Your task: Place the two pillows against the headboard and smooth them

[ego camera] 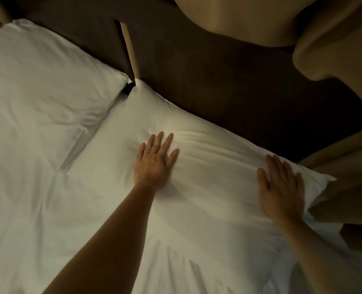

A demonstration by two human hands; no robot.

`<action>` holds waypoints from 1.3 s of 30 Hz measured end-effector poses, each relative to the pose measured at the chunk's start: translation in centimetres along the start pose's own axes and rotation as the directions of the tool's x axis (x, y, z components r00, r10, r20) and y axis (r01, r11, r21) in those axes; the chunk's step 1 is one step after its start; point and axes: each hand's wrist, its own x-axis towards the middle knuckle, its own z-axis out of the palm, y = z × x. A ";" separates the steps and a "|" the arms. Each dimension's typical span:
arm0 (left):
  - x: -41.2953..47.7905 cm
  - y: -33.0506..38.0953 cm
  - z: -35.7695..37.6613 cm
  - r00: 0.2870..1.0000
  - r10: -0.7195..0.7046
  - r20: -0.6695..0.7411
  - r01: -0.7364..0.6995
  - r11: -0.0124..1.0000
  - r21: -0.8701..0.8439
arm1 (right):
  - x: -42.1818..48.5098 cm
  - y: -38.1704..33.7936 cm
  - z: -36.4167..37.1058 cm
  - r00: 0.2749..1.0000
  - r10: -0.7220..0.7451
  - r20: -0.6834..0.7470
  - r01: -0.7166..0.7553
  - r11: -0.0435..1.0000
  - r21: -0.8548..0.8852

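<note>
Here, two white pillows lie on a bed with a rumpled white sheet (pixel 37 209), in dim warm light. The near pillow (pixel 207 166) rests with its far edge touching the dark wooden headboard (pixel 228 81); the far pillow (pixel 37 81) lies just beside it to the left, also against the headboard, their corners almost meeting. The left hand (pixel 154 162) presses flat on the near pillow's middle, its grip spread wide and holding nothing. The right hand (pixel 282 187) lies flat near the pillow's right end, fingers likewise spread. Tan curtains (pixel 335 49) hang beyond the headboard.
</note>
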 end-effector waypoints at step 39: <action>-10.6 0.9 -6.5 0.952 -0.284 -0.117 0.221 0.899 -0.379 | -2.9 -0.9 -7.3 0.944 -0.015 0.329 -0.041 0.985 0.165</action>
